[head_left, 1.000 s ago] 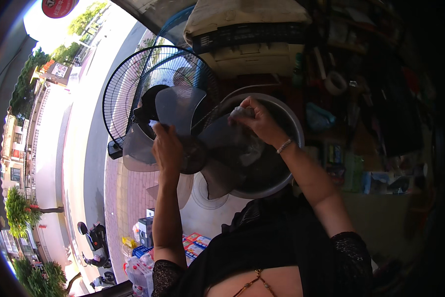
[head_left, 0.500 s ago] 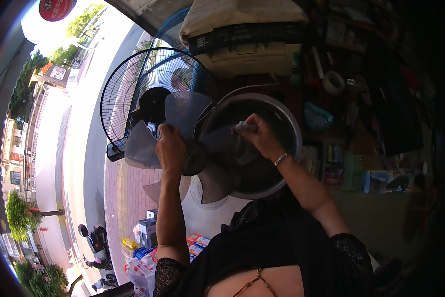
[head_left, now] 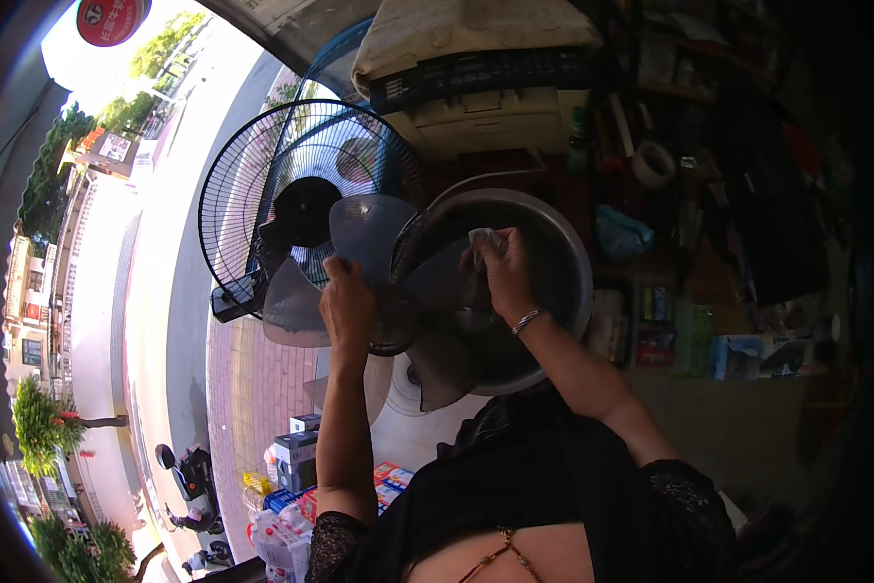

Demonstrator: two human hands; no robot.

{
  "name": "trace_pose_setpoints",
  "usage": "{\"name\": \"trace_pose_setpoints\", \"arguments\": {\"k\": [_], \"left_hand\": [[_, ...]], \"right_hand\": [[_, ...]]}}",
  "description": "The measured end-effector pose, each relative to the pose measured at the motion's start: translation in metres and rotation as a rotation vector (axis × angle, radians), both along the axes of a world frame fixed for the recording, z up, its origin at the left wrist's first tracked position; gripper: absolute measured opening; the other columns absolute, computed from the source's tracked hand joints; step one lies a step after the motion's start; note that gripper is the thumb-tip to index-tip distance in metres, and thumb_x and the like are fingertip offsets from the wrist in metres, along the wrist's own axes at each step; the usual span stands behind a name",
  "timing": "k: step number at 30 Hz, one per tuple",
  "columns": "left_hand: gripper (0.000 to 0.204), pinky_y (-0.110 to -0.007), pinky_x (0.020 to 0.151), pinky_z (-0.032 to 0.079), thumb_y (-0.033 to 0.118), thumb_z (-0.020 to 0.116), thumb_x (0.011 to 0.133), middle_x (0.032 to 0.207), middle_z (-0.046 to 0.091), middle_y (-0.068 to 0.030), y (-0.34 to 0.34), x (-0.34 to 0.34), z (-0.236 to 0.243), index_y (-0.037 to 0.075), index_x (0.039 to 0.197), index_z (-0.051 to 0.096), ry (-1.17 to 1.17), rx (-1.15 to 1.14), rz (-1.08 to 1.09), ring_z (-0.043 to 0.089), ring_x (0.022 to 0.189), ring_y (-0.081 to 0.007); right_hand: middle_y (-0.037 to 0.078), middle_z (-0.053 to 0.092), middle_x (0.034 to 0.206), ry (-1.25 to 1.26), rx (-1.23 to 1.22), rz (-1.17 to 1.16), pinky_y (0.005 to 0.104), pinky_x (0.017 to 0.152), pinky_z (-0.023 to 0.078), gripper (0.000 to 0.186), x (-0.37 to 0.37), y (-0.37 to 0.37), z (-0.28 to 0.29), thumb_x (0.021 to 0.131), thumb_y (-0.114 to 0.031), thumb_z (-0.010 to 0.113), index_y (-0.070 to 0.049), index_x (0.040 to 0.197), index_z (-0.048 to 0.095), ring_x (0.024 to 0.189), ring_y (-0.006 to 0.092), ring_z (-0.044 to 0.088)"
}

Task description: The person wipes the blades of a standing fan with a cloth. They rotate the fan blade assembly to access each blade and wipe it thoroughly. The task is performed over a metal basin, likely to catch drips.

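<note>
At the left side of a round metal basin, we hold the translucent fan blades, our left hand closed on them near the dark hub. Our right hand pinches a crumpled pale cloth next to the blade that overlaps the basin; whether cloth and blade touch, we cannot tell. Beyond our left hand stands a black wire guard.

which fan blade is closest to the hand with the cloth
The right-hand blade, its tip by the cloth in the right hand; the upper blade, left blade and lower blade point elsewhere.
</note>
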State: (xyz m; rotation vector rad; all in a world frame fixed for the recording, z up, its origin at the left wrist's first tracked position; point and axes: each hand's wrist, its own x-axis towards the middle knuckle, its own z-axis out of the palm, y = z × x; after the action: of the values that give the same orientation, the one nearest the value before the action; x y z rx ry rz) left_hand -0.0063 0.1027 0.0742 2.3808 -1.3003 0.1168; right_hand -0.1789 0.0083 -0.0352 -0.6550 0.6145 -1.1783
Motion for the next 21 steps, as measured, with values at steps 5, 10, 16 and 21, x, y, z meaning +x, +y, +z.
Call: {"name": "trace_pose_setpoints", "arguments": {"k": [5,10,16,21], "left_hand": [[0.021,-0.053,0.071,0.045,0.017,0.046,0.096,0.087,0.063,-0.0296,0.003,-0.003,0.0,-0.003,0.102,0.041,0.047,-0.028,0.01,0.06,0.083,-0.0487],[0.024,-0.051,0.074,0.046,0.017,0.046,0.096,0.091,0.063,-0.0305,0.007,0.006,-0.003,-0.004,0.106,0.042,0.067,-0.044,0.051,0.06,0.088,-0.0484],[0.025,-0.052,0.075,0.046,0.018,0.046,0.096,0.092,0.063,-0.0307,0.005,0.014,-0.003,-0.005,0.105,0.042,0.07,-0.059,0.07,0.06,0.088,-0.0488],[0.025,-0.053,0.075,0.045,0.018,0.046,0.096,0.093,0.063,-0.03,0.001,0.012,-0.002,-0.005,0.106,0.041,0.062,-0.055,0.062,0.059,0.088,-0.049]], "right_hand": [[0.009,0.061,0.078,-0.066,0.173,-0.092,0.03,0.057,0.054,0.018,0.011,-0.011,-0.006,0.094,-0.016,0.057,-0.006,0.098,0.043,0.067,0.0162,0.063],[0.01,0.065,0.087,-0.131,0.266,-0.015,0.0318,0.071,0.056,0.016,-0.005,-0.028,-0.008,0.094,-0.017,0.058,-0.006,0.1,0.049,0.072,0.0175,0.065],[0.004,0.064,0.103,-0.064,0.004,0.265,0.0281,0.079,0.052,0.017,-0.028,-0.027,-0.001,0.09,-0.018,0.065,-0.008,0.1,0.056,0.092,0.0114,0.062],[0.001,0.063,0.096,0.466,-0.426,0.252,0.0253,0.074,0.05,0.02,-0.021,-0.013,0.006,0.088,-0.014,0.067,-0.008,0.102,0.053,0.088,0.0084,0.059]]}}
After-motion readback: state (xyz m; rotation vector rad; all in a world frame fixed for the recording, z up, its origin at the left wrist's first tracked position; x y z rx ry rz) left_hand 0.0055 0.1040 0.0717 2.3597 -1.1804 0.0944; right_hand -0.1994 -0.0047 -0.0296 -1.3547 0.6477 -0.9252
